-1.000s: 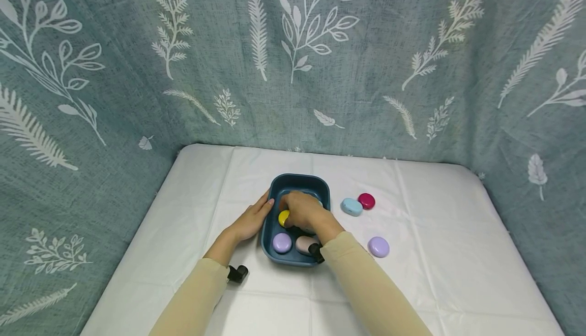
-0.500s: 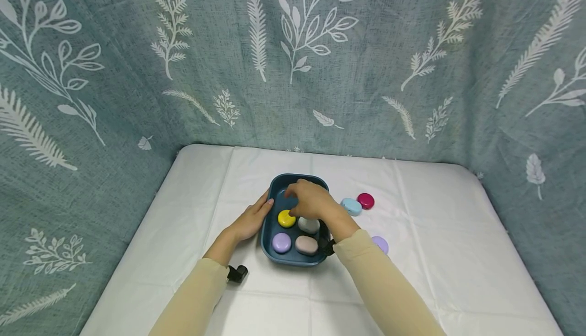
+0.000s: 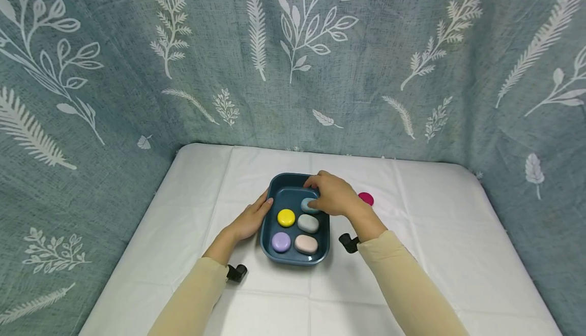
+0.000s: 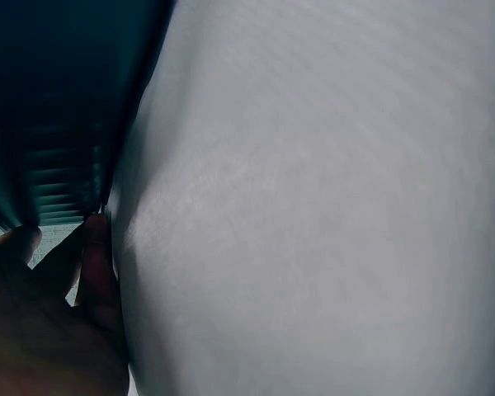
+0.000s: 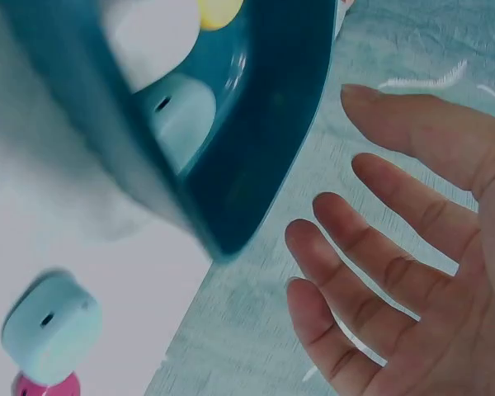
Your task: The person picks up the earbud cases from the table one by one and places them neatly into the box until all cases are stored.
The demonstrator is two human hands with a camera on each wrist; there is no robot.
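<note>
A deep blue rectangular tray (image 3: 295, 261) lies on the table. My left hand (image 3: 249, 220) rests along its left side with extended fingers, the thumb at the rim; the left wrist view shows fingertips (image 4: 96, 227) at the outer wall. My right hand (image 3: 336, 193) is over the tray's far right corner, partly covering a light-blue rounded piece (image 3: 308, 205) inside. In the right wrist view its fingers (image 5: 371, 247) are spread with nothing between them. Also in the tray lie smooth rounded pieces: yellow (image 3: 286, 218), grey (image 3: 308, 223), lilac (image 3: 281, 242) and pale pink (image 3: 306, 244).
A crimson rounded piece (image 3: 366, 199) lies on the white tablecloth (image 3: 430, 254) right of the tray. Beside it, another light-blue piece (image 5: 51, 326) shows in the right wrist view. A patterned grey-green curtain (image 3: 274, 112) stands behind the table.
My right hand has moved off the yellow piece, rightward and toward the tray's far right corner, uncovering the pieces there. The right forearm now hides the lilac piece on the table. My left hand stays put.
</note>
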